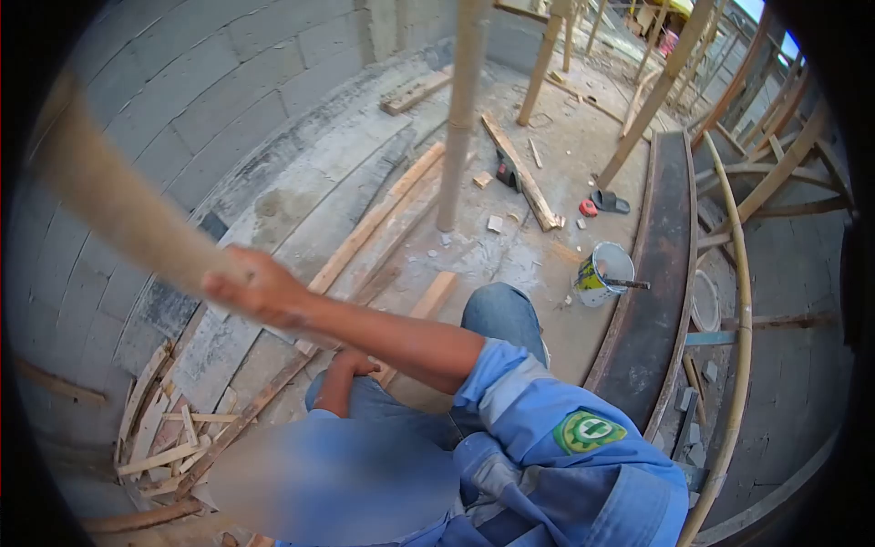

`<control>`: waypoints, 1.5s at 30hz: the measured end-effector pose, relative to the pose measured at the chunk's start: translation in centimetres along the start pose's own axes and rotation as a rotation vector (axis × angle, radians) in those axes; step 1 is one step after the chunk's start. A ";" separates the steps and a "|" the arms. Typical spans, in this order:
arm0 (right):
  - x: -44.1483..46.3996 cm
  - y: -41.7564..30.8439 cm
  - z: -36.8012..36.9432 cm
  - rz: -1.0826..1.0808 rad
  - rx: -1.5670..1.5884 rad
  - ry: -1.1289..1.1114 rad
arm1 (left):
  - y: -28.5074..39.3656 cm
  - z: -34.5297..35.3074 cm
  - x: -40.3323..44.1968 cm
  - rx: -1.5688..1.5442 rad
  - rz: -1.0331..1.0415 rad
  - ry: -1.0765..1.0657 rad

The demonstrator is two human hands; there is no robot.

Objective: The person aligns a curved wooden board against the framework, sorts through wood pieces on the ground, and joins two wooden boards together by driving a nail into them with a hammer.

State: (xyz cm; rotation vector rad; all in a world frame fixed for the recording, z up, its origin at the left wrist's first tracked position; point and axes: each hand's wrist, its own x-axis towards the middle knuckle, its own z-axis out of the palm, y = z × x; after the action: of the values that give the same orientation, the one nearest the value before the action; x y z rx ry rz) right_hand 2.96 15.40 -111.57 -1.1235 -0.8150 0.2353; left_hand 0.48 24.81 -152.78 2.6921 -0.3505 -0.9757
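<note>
My right hand [253,290] reaches across to the left with its fingers wrapped round a pale, motion-blurred wooden pole [137,196]. The pole slants from the hand up to the upper left, close to the camera. Lower down, beside my bent jeans leg [503,314], my left hand [350,366] is curled near the lower end of a short timber [425,314]. Its fingers are only partly seen, and what they hold, if anything, is hidden.
An upright post [458,128] stands ahead, with long planks [383,214] along the block wall [228,82]. Scrap wood [173,447] is piled at lower left. A bucket [603,273] stands near a dark formwork board [658,283] at right, with a sandal [611,201] beyond.
</note>
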 end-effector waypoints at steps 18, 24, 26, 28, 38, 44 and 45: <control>-21.8 10.5 -62.5 1.072 -0.791 0.200 | 21.6 -0.8 5.3 -0.205 -0.405 0.050; -32.3 22.6 -84.3 1.222 -1.124 0.256 | 24.3 0.1 0.5 -0.438 -0.579 0.209; -30.4 21.9 -81.0 1.250 -1.079 0.280 | 24.8 0.6 -0.8 -0.534 -0.653 0.207; -28.5 22.4 -78.5 1.237 -1.030 0.270 | 24.5 1.1 -1.6 -0.569 -0.721 0.195; -26.0 22.1 -73.8 1.169 -0.880 0.255 | 28.2 2.3 -2.3 -0.631 -0.826 0.223; -27.4 21.9 -75.0 1.140 -0.830 0.295 | 28.9 2.6 -2.8 -0.648 -0.820 0.242; -27.9 21.9 -75.4 1.141 -0.826 0.297 | 29.1 3.3 -2.7 -0.653 -0.826 0.228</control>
State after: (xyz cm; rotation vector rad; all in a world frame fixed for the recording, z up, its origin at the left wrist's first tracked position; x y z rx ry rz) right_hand 39.90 -43.58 -157.39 -2.2736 0.1304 0.6855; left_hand -7.64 -2.16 -144.43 2.2490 1.0169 -0.7383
